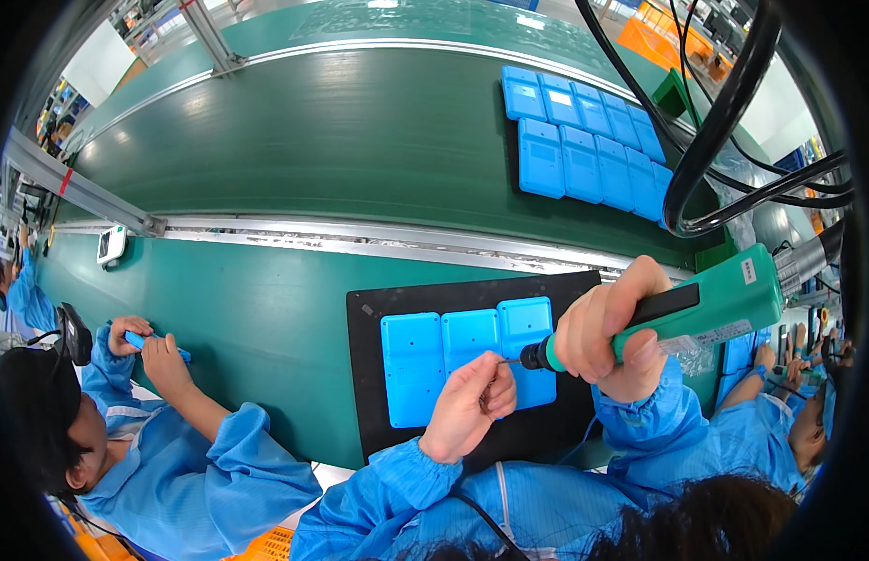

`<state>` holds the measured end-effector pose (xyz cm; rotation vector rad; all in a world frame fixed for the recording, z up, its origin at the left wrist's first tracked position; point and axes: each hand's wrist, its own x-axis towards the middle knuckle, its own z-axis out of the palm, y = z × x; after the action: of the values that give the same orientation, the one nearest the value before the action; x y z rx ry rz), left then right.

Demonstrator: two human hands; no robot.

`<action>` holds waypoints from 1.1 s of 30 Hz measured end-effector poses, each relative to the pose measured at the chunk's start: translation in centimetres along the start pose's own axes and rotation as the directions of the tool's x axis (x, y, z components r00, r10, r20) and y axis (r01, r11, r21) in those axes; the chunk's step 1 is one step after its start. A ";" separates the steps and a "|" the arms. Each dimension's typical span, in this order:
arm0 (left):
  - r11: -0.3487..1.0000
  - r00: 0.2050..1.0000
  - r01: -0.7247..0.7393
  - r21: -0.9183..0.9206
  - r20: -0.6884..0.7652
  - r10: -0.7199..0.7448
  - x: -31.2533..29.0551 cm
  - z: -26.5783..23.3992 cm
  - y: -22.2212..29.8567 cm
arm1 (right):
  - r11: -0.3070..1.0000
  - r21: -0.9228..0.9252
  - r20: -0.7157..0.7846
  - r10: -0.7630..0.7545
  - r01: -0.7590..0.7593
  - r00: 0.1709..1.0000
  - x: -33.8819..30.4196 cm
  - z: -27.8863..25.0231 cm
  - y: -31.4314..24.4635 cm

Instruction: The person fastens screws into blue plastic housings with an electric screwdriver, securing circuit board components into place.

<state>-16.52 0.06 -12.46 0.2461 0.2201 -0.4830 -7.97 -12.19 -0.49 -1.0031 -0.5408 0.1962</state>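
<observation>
My right hand [610, 335] is wrapped round a green electric screwdriver [724, 297], held tilted with its bit pointing left. At the tip of the bit, the fingers of my left hand [464, 409] are pinched together. Whatever sits between them is too small to make out. Both hands are above three blue plastic casings [412, 366], which lie side by side on a black mat [366, 402]. My left hand and the screwdriver's nose hide parts of the middle and right casings.
Two rows of similar blue casings [561, 154] lie on the green conveyor belt [313, 131] beyond a metal rail [360, 239]. Thick black cables [706, 150] hang at the right. A co-worker [201, 467] at the left handles a blue piece; a small white device [112, 246] stands near the rail.
</observation>
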 end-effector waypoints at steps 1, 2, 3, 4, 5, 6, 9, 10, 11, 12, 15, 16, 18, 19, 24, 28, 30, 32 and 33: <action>0.998 0.998 0.033 -0.054 0.051 -0.031 0.0 -0.1 0.0 | 1.000 -0.015 0.000 -0.024 0.024 1.000 0.1 -0.1 0.0; 0.998 0.998 0.032 -0.055 0.049 -0.029 0.0 0.6 0.2 | 1.000 -0.013 0.000 -0.022 0.022 1.000 0.4 -0.3 0.2; 1.000 0.996 0.027 0.016 -0.090 -0.026 0.0 1.9 0.4 | 0.998 -0.026 -0.031 -0.051 0.050 0.998 0.7 -0.6 0.4; 0.996 0.974 0.032 0.086 -0.225 -0.012 0.0 2.6 0.6 | 0.996 -0.041 -0.061 -0.080 0.078 0.995 1.0 -1.0 0.7; 0.996 0.974 0.033 0.087 -0.225 -0.012 0.0 2.4 0.6 | 0.994 -0.062 -0.063 -0.098 0.094 0.993 1.3 -1.3 1.1; 0.989 0.983 0.056 0.136 -0.181 -0.031 -0.1 1.9 0.5 | 0.994 -0.063 -0.064 -0.099 0.095 0.993 1.4 -1.6 1.4; 0.979 0.991 0.074 0.188 -0.126 -0.051 -0.2 1.3 0.3 | 0.984 -0.159 -0.084 -0.089 0.075 0.992 1.5 -2.2 2.4; 0.979 0.992 0.073 0.190 -0.115 -0.051 -0.2 1.2 0.3 | 0.984 -0.160 -0.083 -0.089 0.075 0.993 1.5 -2.3 2.6; 0.979 0.992 0.073 0.189 -0.114 -0.052 -0.2 1.1 0.3 | 0.986 -0.156 -0.087 -0.080 0.066 0.993 1.4 -2.3 2.8; 0.974 0.990 0.096 0.203 -0.123 -0.072 -0.2 1.1 0.3 | 0.987 -0.153 -0.091 -0.071 0.056 0.993 1.3 -2.4 2.9; 0.952 0.981 0.167 0.258 -0.145 -0.133 -0.2 1.4 0.6 | 0.992 -0.114 -0.094 -0.060 0.049 0.994 1.2 -2.5 3.5; 0.931 0.972 0.213 0.298 -0.159 -0.171 -0.2 1.4 0.7 | 0.992 -0.116 -0.095 -0.060 0.049 0.994 1.1 -2.7 3.7; 0.917 0.971 0.221 0.332 -0.161 -0.176 0.1 1.3 0.5 | 0.991 -0.128 -0.100 -0.044 0.031 0.994 1.1 -2.9 4.2; 0.903 0.970 0.227 0.365 -0.163 -0.178 0.3 1.3 0.3 | 0.991 -0.130 -0.102 -0.045 0.031 0.994 1.1 -2.9 4.3; 0.940 0.985 0.160 0.300 -0.104 -0.134 2.6 2.0 -0.9 | 0.986 -0.163 -0.137 -0.009 -0.014 0.990 0.9 -2.7 4.9; 0.944 0.982 0.132 0.302 -0.170 -0.083 3.5 2.1 -1.6 | 0.952 -0.304 -0.113 0.008 -0.042 0.994 0.7 -2.9 5.4; 0.947 0.984 0.132 0.293 -0.151 -0.091 3.5 2.1 -1.6 | 0.931 -0.354 -0.083 0.066 -0.091 0.994 0.7 -2.7 5.3; 0.950 0.986 0.128 0.285 -0.135 -0.093 3.6 2.0 -1.6 | 0.947 -0.303 -0.130 0.071 -0.108 0.989 1.0 -2.4 5.5; 0.952 0.986 0.136 0.274 -0.131 -0.103 3.6 2.0 -1.6 | 0.944 -0.309 -0.122 0.083 -0.118 0.989 1.1 -2.4 5.6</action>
<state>-13.89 -3.37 -11.85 0.5436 0.2803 -0.6224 -5.29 -10.52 -5.80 -1.3473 -0.4300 0.1478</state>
